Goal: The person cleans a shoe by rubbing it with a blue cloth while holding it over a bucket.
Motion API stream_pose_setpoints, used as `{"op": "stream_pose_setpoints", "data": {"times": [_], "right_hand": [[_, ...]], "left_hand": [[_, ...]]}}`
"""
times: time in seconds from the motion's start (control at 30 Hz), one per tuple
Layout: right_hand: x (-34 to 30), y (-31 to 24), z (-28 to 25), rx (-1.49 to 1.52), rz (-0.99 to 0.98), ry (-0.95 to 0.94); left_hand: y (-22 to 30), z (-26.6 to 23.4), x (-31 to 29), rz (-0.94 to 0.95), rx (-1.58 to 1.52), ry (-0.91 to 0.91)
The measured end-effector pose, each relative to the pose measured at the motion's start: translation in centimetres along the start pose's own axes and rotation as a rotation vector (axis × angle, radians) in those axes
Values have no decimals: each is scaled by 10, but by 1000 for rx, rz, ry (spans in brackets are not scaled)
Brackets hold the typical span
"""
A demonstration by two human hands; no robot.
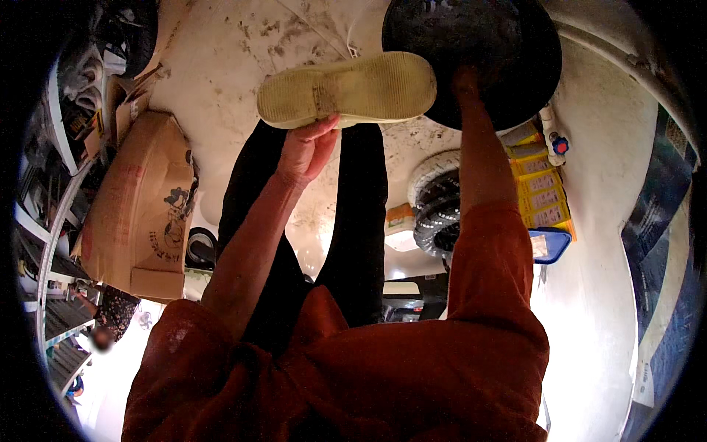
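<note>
My left hand [313,146] grips a pale yellow shoe [346,90] by its lower edge, fingers closed on it. The shoe lies sideways with its ribbed sole facing up toward me, and dirt marks show on the middle of the sole. To the right of the toe end is a large round black basin [541,51]. My right hand [465,82] reaches into the basin, past the shoe's end. Its fingers are lost in the dark, so I cannot see what they touch.
A tall cardboard box [136,206] stands at left, beside metal shelving [62,199] with assorted items. Right of my legs are stacked tyres [438,210], yellow boxes [541,191] and a blue tray [554,247]. The pale floor [221,55] is stained. Another person [114,313] is at far lower left.
</note>
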State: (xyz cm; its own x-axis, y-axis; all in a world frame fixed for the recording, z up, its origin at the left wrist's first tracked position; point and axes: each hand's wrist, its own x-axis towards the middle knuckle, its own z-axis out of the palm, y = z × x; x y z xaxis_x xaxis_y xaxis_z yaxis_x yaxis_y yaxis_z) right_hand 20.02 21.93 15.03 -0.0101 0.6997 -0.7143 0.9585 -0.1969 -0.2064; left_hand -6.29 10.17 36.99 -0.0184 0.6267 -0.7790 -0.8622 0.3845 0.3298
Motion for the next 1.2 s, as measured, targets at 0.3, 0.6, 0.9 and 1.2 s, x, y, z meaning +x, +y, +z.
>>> {"op": "stream_pose_setpoints", "data": {"times": [0.3, 0.6, 0.9, 1.2], "right_hand": [[-143, -39, -111, 592, -75, 116], [-174, -125, -119, 483, -297, 501], [-21, -28, -69, -382, -123, -32], [-19, -15, -22, 272, 61, -233]], "left_hand": [[-7, 44, -3, 126, 250, 23], [-29, 77, 25, 7, 491, -60], [-11, 42, 22, -34, 434, -96], [-7, 44, 31, -25, 438, -48]]}}
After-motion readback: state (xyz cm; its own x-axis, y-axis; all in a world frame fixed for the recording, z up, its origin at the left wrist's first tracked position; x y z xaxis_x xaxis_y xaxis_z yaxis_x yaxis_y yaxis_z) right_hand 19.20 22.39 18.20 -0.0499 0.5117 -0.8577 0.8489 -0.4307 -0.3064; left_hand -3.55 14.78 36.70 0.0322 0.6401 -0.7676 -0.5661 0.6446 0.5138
